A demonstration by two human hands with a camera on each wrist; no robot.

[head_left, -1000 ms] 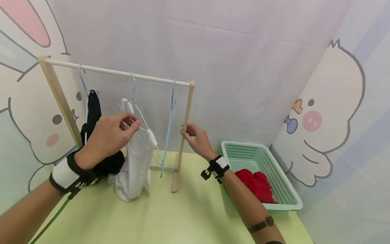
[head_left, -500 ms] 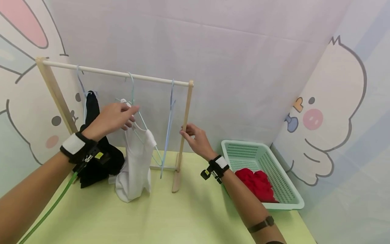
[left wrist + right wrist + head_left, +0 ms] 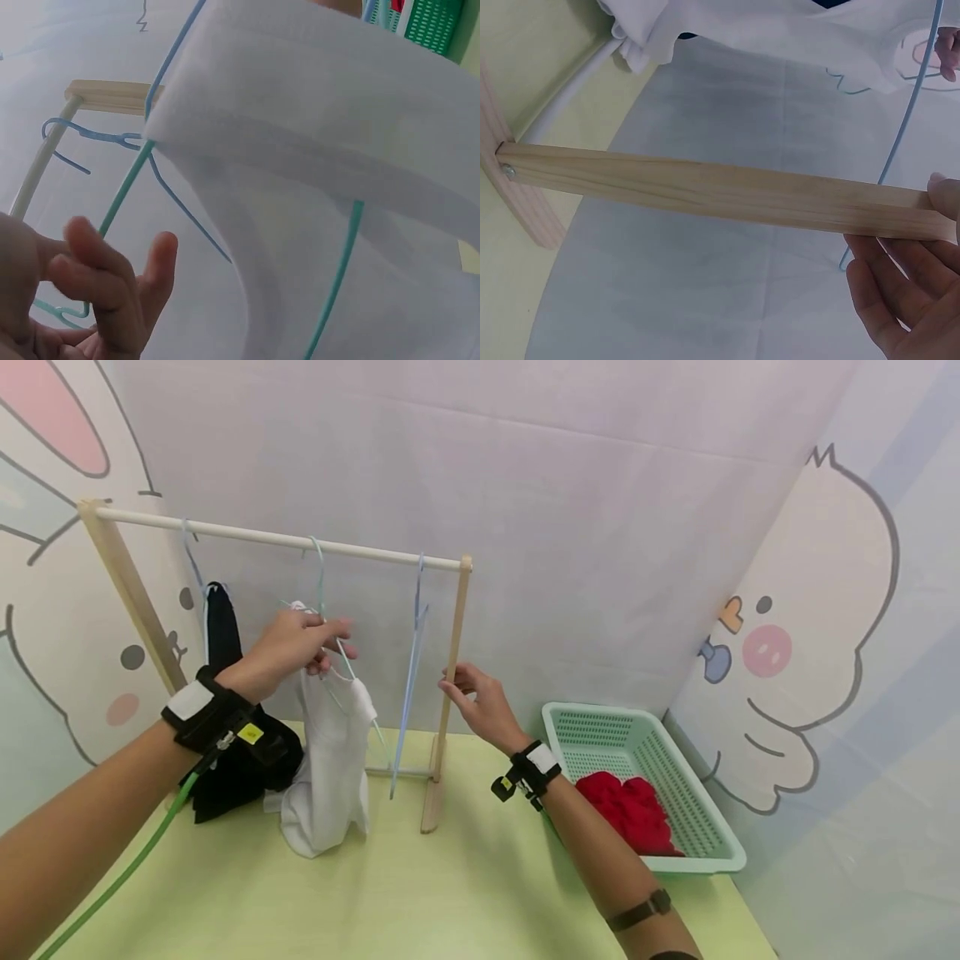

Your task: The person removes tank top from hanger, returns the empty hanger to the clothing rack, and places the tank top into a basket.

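Note:
A small wooden clothes rack (image 3: 459,610) with a white rail stands on the table. From its middle hangs a white sleeveless top (image 3: 330,777) on a light green hanger (image 3: 321,577). My left hand (image 3: 296,647) is at the top's neckline, by the hanger's shoulder, its fingers loosely bent; in the left wrist view the fingers (image 3: 97,285) hide part of the hanger, and I cannot see whether they touch it. My right hand (image 3: 480,706) holds the rack's right upright (image 3: 727,195) between thumb and fingers. A bare blue hanger (image 3: 408,693) hangs just left of that upright.
A black garment (image 3: 222,627) hangs at the rack's left end, its lower part lying on the table (image 3: 420,893). A green basket (image 3: 600,727) with a red cloth (image 3: 626,810) in it stands at the right. A green cable (image 3: 142,860) runs from my left wrist.
My left hand has moved right and slightly up, toward the hanger's neck, its fingers changing from a near pinch to a looser spread. My right hand has stayed on the upright.

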